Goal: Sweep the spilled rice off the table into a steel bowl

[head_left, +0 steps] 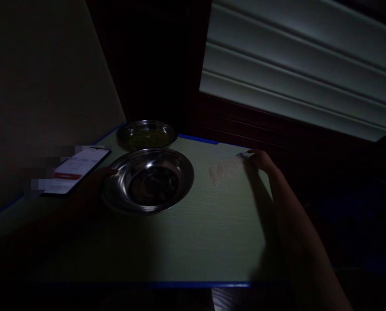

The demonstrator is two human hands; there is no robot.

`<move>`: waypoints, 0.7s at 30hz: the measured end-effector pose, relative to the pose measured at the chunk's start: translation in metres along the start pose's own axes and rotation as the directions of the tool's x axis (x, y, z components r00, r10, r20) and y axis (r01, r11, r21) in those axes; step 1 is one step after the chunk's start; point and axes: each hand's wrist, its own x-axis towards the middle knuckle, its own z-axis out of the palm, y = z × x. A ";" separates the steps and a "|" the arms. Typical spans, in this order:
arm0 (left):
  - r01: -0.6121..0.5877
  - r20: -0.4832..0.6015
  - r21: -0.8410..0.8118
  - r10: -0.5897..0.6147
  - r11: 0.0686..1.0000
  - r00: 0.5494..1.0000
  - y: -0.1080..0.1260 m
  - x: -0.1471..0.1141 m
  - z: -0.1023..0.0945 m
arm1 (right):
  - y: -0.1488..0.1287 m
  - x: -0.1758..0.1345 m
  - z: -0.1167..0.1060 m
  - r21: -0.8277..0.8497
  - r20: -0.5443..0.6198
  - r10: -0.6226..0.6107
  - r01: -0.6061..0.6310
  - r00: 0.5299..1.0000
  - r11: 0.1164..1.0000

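A shiny metal bowl sits left of centre, and no contents show inside it. Gripping its left rim is my left hand, mostly lost in shadow. To the right, a patch of pale grains lies spread on the table. My right hand is at the far right end of these grains, its fingers closed in a pinch. A small light-coloured edge shows at its fingertips, too dim to name.
Behind the bowl stands a second metal bowl with green bits in it. A lit phone leans at the left. The pale green table has a blue edge. A slatted blind is at the back right.
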 end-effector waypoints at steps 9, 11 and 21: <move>-0.224 0.144 0.240 0.194 0.944 0.970 -0.029 0.018 -0.003 | -0.037 -0.007 0.008 0.074 0.108 -0.136 0.128 0.985 0.989; -0.250 0.150 0.208 0.222 0.946 0.963 -0.027 0.021 -0.003 | -0.047 -0.011 0.009 0.063 0.115 -0.158 0.151 0.981 0.986; -0.191 0.171 0.226 0.154 0.955 0.973 0.005 0.002 -0.007 | -0.090 -0.033 0.017 0.092 0.205 -0.319 0.306 0.925 0.948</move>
